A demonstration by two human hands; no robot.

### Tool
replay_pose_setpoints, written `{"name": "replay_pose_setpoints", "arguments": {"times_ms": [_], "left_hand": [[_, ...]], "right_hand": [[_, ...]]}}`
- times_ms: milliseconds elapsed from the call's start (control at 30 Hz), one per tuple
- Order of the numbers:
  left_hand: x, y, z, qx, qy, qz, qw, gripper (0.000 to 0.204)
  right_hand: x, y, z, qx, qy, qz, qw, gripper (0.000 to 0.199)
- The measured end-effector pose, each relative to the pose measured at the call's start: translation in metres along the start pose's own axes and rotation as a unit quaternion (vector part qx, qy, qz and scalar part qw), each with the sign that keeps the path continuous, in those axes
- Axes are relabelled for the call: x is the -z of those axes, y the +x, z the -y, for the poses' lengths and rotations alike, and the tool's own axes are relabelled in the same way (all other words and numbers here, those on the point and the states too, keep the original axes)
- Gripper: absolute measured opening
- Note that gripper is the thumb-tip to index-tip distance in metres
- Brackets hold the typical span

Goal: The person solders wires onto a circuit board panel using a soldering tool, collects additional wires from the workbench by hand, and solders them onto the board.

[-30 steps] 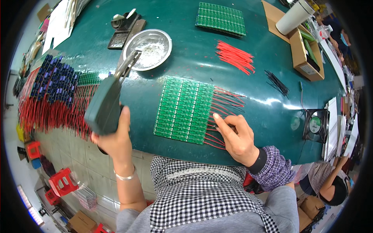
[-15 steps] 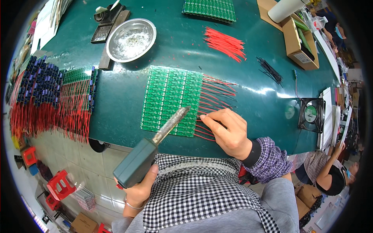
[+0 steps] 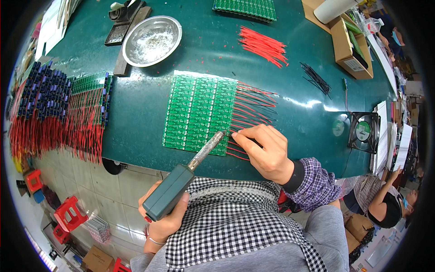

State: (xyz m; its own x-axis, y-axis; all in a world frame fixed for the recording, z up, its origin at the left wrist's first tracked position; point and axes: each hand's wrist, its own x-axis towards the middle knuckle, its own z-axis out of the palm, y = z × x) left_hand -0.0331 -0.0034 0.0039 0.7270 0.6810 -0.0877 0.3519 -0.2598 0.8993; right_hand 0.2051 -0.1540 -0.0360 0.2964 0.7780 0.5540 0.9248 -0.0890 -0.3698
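Observation:
My left hand grips a soldering iron by its dark green handle. The iron's metal tip reaches the right edge of a green circuit board panel, close to the fingers of my right hand. Thumb and index finger of that hand are pinched at the end of a wire at the board's edge; the wire is mostly hidden by the fingers. Red and black wires stick out rightward from the same edge, above and below the pinch.
A metal bowl stands beyond the panel. Loose red wires and black wires lie farther off. Finished-looking wired boards are stacked at left; a small fan stands at right. Another person is at far right.
My left hand has moved up and right, bringing the iron's tip to the panel's right edge beside my right fingers. My right hand keeps its pinch, nearly in place.

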Motion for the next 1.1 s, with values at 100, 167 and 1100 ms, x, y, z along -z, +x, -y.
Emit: {"name": "replay_pose_setpoints", "arguments": {"times_ms": [100, 167, 1100], "left_hand": [[0.0, 0.0, -0.001, -0.005, 0.009, 0.011, 1.0, 0.022], [0.0, 0.002, -0.003, -0.007, 0.009, 0.016, 1.0, 0.022], [0.002, -0.009, 0.001, 0.027, 0.01, -0.008, 1.0, 0.028]], "right_hand": [[0.0, 0.0, 0.0, 0.0, 0.002, 0.003, 1.0, 0.023], [0.0, 0.0, 0.0, -0.001, 0.003, 0.005, 1.0, 0.023], [-0.004, -0.005, -0.001, 0.002, -0.001, -0.006, 1.0, 0.027]]}}
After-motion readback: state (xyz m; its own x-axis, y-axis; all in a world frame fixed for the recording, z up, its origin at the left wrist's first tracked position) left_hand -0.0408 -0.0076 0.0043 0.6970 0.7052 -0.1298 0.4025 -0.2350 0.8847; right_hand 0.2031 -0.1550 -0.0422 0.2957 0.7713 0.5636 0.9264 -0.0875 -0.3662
